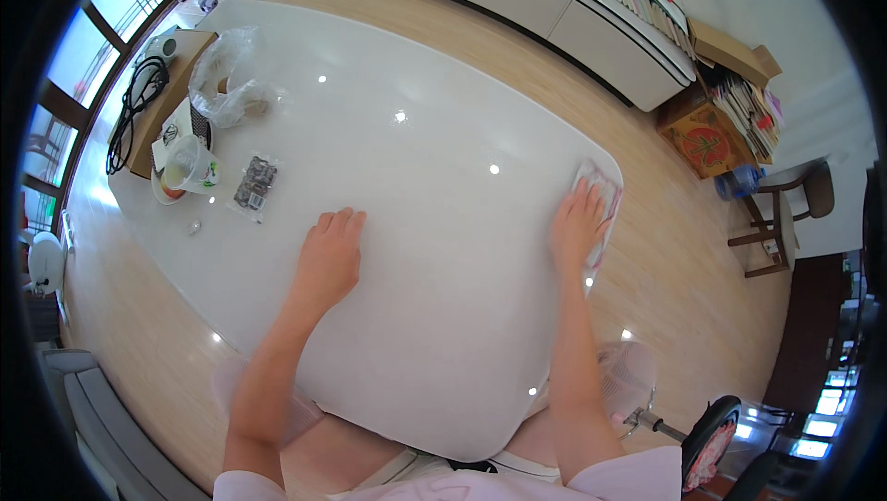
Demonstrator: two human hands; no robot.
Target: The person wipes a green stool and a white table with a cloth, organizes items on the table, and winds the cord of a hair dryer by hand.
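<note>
My right hand [579,225] lies with its fingers spread on a white cloth with reddish stripes [597,189], pressed to the white tabletop [443,272] at its right edge. On the left half of the same table rests my left hand [331,251], fingers bent and close together, with no object seen in it. Nearest to it is a clear packet of dark pieces [256,183]. A clear plastic cup [190,165] and a crumpled transparent plastic bag [229,78] stand farther left. What lies beneath my left palm is hidden.
A cardboard box [173,85] with a coiled black cable [132,109] occupies the table's far left. A small clear wrapper [195,226] lies near the left edge. Beyond the table are a white cabinet [499,9], a box of papers [707,133] and a chair [784,224].
</note>
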